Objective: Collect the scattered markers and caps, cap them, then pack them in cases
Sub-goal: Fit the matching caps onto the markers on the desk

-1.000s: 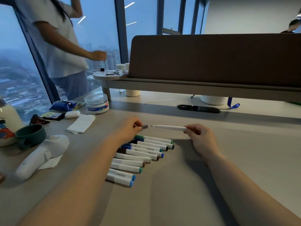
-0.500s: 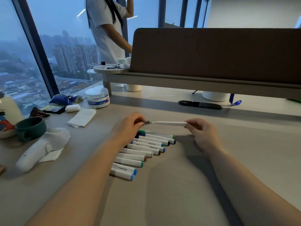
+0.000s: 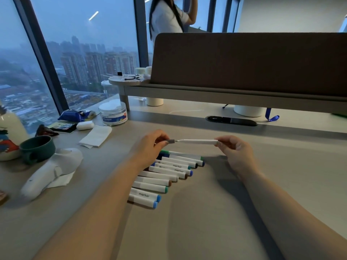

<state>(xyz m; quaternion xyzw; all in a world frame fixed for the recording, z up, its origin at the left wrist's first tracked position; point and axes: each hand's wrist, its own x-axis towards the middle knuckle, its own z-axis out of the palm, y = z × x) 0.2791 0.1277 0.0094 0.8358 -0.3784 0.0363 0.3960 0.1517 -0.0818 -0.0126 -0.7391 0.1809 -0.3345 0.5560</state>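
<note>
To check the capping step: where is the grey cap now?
Head view, centre: the left hand pinches the grey cap above the row of markers, at the tip of the white marker in the right hand.

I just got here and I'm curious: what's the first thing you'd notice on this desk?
First, the two hands in the middle: the left hand pinches a grey cap right at the tip of a white marker, which the right hand holds by its other end. Just below them, a row of capped markers lies side by side on the desk. To the left, big windows show a hazy city.
</note>
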